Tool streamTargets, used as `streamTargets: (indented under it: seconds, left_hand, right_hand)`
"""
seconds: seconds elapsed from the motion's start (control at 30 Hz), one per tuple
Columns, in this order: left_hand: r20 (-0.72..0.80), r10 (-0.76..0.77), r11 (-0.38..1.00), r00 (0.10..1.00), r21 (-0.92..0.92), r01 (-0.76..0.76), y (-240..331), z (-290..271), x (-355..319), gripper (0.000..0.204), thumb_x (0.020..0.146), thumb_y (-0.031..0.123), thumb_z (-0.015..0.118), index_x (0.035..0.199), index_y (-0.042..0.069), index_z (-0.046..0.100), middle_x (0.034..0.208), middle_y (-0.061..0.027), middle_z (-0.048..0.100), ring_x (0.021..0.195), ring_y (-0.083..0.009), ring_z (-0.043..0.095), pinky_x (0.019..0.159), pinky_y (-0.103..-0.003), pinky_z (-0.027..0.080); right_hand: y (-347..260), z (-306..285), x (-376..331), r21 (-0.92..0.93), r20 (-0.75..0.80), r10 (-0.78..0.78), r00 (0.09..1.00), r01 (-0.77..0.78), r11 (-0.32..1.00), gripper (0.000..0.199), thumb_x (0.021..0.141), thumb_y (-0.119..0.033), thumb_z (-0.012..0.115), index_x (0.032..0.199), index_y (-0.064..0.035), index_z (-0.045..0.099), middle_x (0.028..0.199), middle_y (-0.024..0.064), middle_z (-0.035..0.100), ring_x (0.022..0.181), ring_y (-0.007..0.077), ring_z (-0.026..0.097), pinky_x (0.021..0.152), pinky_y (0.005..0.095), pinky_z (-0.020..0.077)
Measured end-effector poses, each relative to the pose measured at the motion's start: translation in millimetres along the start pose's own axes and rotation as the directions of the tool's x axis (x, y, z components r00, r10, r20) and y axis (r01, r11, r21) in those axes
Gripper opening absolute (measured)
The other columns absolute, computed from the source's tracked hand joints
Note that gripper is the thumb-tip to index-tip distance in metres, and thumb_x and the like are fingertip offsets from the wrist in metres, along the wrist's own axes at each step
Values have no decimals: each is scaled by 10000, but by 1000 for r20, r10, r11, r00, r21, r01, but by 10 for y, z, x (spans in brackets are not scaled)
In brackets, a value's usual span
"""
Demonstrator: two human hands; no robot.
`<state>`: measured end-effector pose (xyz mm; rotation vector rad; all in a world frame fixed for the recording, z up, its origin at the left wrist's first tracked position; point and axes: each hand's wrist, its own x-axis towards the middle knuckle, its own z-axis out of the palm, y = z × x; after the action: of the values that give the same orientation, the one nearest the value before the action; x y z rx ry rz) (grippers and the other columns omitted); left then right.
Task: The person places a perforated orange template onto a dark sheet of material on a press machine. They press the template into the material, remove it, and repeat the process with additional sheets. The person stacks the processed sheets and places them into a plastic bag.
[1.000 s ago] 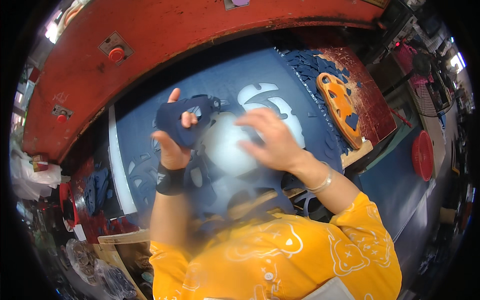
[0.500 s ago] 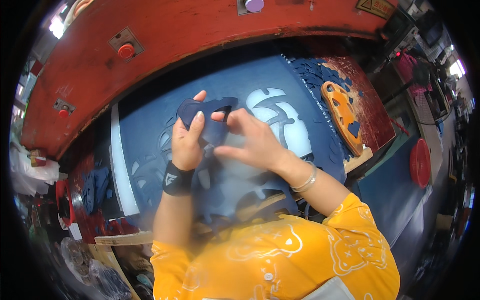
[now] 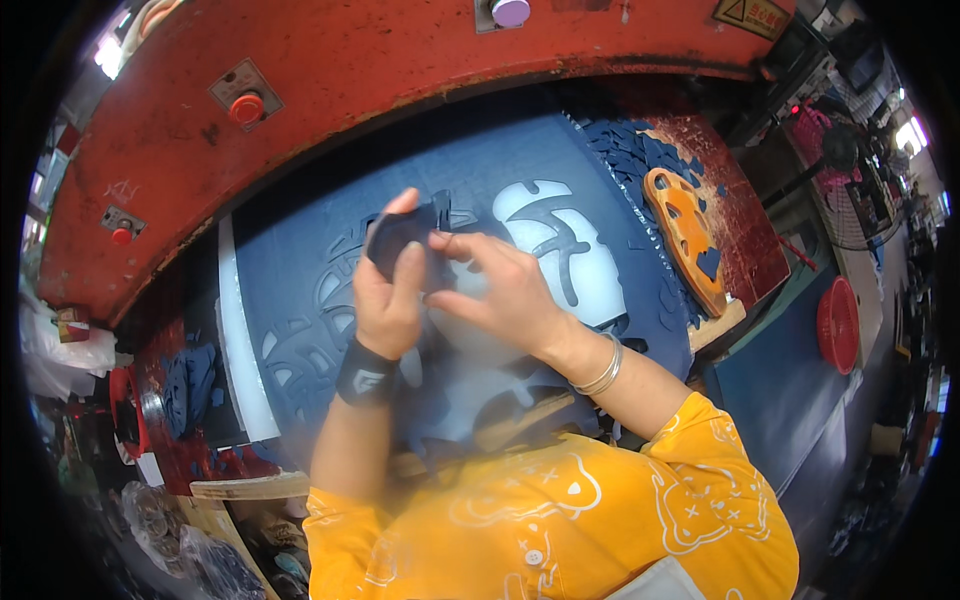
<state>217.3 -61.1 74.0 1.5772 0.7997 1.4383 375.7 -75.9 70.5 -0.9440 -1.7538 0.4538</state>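
Observation:
My left hand (image 3: 390,290) is closed around a dark blue cut piece of sheet material (image 3: 402,238), thumb across its near face. The piece is curved and partly blurred. My right hand (image 3: 497,288) is at its right edge, the index fingertip touching it while the thumb stays apart below. Under both hands lies a blue sheet (image 3: 300,215) with curved cut-outs. Through its large opening to the right shows a pale surface (image 3: 590,275).
A red machine beam (image 3: 380,60) with a red push button (image 3: 246,109) spans the far side. To the right are dark blue scraps (image 3: 640,150), an orange cutting die (image 3: 682,235) and a red basket (image 3: 838,325). Stacked blue pieces (image 3: 190,385) lie at the left.
The blue piece has turned in my left hand and looks narrower. My right index finger, earlier by the piece's opening, is now on its edge. Both hands stay almost in place.

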Motion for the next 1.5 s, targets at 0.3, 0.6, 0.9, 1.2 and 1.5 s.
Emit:
streamTargets:
  seconds: [0.3,0.6,0.9,1.2,1.5]
  left_hand:
    - [114,-26,993,993,-108,39,35,-92,-42,435,999,164,491,1393,-7,423,1027,-75,644,1002,-163,610,922,-301,475]
    - [-473,-178,768,863,-615,-179,-241,-613,103,328,1022,249,387,1304,101,464,952,-100,614,880,-233,601,710,-353,541]
    - [-501,206,941,840,-135,-312,663,-2681,521,467,1006,357,459,1350,41,468,1201,-124,594,977,-232,600,917,-428,469]
    - [742,-454,651,494,655,-384,427,-859,-718,792,680,164,791,1393,178,446,975,-97,560,922,-285,551,721,-382,522]
    - [504,-30,786,863,545,-291,160,-1043,-678,563,833,155,598,1378,106,466,841,-78,550,823,-216,593,557,-314,523]
  right_hand:
    - [164,-30,-38,394,254,302,919,-383,835,150,800,-126,751,848,12,716,817,112,716,735,151,685,724,278,528]
    - [535,-250,-138,379,-227,527,819,-425,822,239,910,-192,653,743,-23,625,701,-4,617,634,35,487,593,213,413]
    - [748,-260,-346,83,-221,473,853,-466,881,232,889,-199,656,777,3,641,649,26,620,616,73,532,585,255,437]
    - [727,-149,-387,37,-173,395,902,-395,918,221,898,-192,661,800,7,648,645,14,604,621,72,526,584,247,429]
    - [276,-111,-252,-363,-250,-113,962,15,932,206,834,-138,685,1006,-29,651,916,97,666,788,214,628,731,301,502]
